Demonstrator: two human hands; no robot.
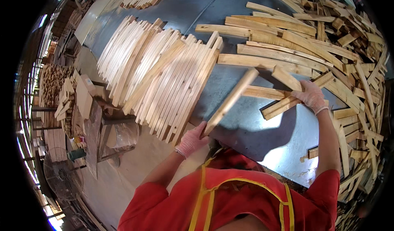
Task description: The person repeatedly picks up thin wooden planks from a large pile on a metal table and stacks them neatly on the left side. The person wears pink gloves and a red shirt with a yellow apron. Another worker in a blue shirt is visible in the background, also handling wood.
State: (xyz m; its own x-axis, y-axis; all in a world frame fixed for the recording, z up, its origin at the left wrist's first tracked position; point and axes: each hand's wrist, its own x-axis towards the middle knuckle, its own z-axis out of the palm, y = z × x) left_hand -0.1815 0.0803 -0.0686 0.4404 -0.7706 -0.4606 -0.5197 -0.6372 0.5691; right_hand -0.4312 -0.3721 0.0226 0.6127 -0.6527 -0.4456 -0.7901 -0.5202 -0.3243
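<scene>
My left hand, in a pale knit glove, is closed round the near end of a wooden strip. That strip slants up and away to the right, its far end raised off the metal table. My right hand, also gloved, grips a short wooden board at its near end. Beneath that hand lies another board, crossing at an angle; whether the fingers touch it too I cannot tell. A further board rests on the table between the two hands.
Left of centre, pale strips lie side by side in a wide row, one strip slanting across them. Loose boards and a jumbled heap of offcuts fill the right side of the blue-grey metal table. A floor fan stands far left.
</scene>
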